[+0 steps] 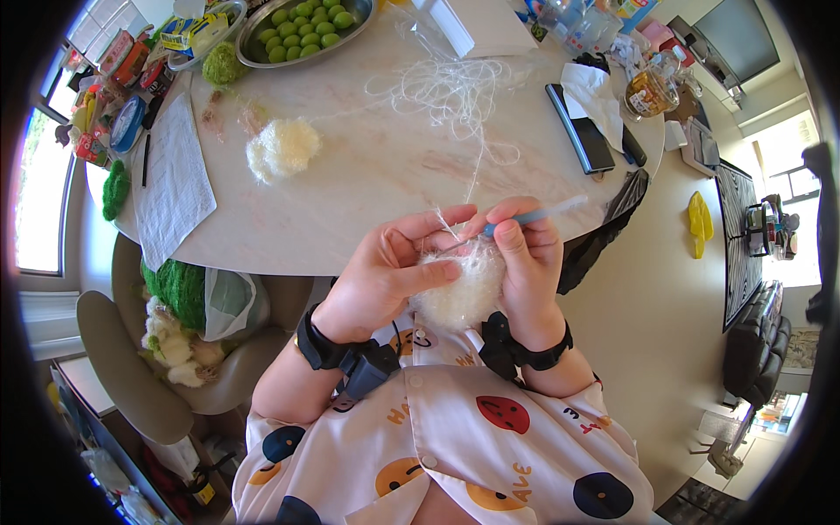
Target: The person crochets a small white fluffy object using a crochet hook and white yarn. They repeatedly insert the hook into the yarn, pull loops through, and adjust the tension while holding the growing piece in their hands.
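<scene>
Close to my chest, at the table's near edge, I hold a fuzzy cream crocheted piece (462, 292) with shiny fibres. My left hand (400, 269) pinches its upper left side, thumb in front, and a strand of white yarn (474, 180) passes by its raised forefinger. My right hand (528, 262) grips a crochet hook (518, 220) with a blue and clear handle. The hook's metal shaft points left, against the top of the piece; its tip is hidden among fibres and fingers. From there the yarn runs up to a loose tangle (446, 92) on the table.
A cream fuzzy ball (282, 149) lies left on the marble-patterned table (367, 216). Behind it are a green yarn ball (224, 64) and a metal bowl (246, 49) of green fruit. A written sheet (170, 184) overhangs the left edge; a phone (584, 131) lies right. Yarn bundles (174, 295) fill a chair.
</scene>
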Demonstrator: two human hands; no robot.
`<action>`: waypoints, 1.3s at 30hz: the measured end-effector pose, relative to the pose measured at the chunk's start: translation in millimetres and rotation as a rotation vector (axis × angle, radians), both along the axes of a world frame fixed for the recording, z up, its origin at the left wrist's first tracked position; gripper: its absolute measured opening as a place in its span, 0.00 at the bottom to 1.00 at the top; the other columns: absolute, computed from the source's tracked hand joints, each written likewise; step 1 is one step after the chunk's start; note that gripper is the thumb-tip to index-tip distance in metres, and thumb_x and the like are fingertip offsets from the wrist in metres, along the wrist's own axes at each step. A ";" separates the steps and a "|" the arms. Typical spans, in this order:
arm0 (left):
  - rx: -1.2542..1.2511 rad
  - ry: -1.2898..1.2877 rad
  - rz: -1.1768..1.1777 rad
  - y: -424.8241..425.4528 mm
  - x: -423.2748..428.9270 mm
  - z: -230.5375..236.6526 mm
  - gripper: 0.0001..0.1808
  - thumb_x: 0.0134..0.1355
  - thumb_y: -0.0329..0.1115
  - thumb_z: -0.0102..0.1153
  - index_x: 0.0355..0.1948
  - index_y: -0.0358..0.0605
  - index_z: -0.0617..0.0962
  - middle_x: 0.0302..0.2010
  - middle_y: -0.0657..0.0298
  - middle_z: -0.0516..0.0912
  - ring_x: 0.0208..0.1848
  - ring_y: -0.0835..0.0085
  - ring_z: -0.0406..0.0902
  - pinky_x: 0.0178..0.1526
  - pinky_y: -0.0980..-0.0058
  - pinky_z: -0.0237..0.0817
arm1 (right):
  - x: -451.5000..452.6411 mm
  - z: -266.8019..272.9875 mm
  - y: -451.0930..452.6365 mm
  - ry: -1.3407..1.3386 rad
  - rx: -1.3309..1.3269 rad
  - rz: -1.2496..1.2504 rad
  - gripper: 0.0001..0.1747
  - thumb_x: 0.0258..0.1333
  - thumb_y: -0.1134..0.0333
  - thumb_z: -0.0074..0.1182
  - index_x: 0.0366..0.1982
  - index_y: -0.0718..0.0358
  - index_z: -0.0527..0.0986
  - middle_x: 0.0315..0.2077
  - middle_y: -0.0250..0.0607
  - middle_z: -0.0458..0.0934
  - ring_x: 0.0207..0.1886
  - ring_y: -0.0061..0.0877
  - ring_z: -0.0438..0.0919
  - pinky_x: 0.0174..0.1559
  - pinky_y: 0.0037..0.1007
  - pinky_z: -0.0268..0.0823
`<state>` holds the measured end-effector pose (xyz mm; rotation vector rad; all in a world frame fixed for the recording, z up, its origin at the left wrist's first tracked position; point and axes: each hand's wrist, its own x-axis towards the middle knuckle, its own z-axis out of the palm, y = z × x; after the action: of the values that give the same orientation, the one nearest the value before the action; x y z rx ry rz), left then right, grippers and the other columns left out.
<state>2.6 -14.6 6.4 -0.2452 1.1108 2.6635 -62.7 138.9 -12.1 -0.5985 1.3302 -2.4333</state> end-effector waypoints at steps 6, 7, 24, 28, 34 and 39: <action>-0.079 0.082 -0.015 -9.5 1.7 -7.0 0.23 0.58 0.18 0.55 0.56 0.33 0.73 0.40 0.64 0.82 0.42 0.81 0.77 0.48 0.81 0.68 | -5.7 2.6 5.3 0.077 0.076 0.002 0.13 0.67 0.58 0.43 0.38 0.60 0.65 0.28 0.43 0.76 0.31 0.25 0.75 0.36 0.24 0.69; -0.077 0.075 -0.011 -10.2 1.8 -6.2 0.22 0.58 0.18 0.55 0.55 0.32 0.73 0.39 0.65 0.82 0.41 0.81 0.77 0.47 0.82 0.68 | -6.5 2.1 6.1 0.110 0.089 0.006 0.13 0.67 0.57 0.43 0.38 0.60 0.64 0.27 0.43 0.76 0.30 0.25 0.75 0.35 0.24 0.68; 0.064 -0.005 0.015 -15.0 4.4 6.6 0.19 0.57 0.17 0.53 0.51 0.31 0.76 0.40 0.57 0.84 0.45 0.71 0.80 0.53 0.75 0.67 | -3.7 -6.2 7.1 0.558 0.048 -0.144 0.08 0.64 0.66 0.48 0.34 0.64 0.68 0.28 0.49 0.78 0.30 0.29 0.78 0.35 0.28 0.70; 0.049 0.018 0.024 -11.7 5.9 6.0 0.20 0.58 0.18 0.53 0.53 0.30 0.74 0.41 0.57 0.84 0.45 0.71 0.80 0.52 0.75 0.67 | -0.7 -14.0 6.7 0.320 -0.039 -0.108 0.10 0.63 0.64 0.51 0.34 0.63 0.68 0.30 0.47 0.77 0.33 0.28 0.78 0.37 0.28 0.71; 0.002 0.080 0.037 -5.3 4.4 2.7 0.22 0.59 0.20 0.54 0.56 0.30 0.71 0.40 0.58 0.83 0.46 0.72 0.79 0.53 0.75 0.67 | 3.9 -17.0 5.9 0.094 -0.149 -0.048 0.11 0.61 0.62 0.54 0.35 0.62 0.68 0.32 0.44 0.76 0.36 0.27 0.76 0.41 0.29 0.70; -0.014 0.048 0.064 -0.2 3.0 7.7 0.24 0.58 0.20 0.57 0.57 0.32 0.71 0.38 0.61 0.83 0.44 0.75 0.79 0.50 0.78 0.67 | 2.4 -15.5 2.0 0.337 -0.021 -0.176 0.08 0.58 0.66 0.56 0.35 0.60 0.71 0.34 0.43 0.76 0.35 0.26 0.75 0.39 0.27 0.69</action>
<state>5.7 -14.9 14.1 -0.2246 1.1552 2.7316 -60.3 140.9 -27.6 -0.9699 1.5435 -2.5712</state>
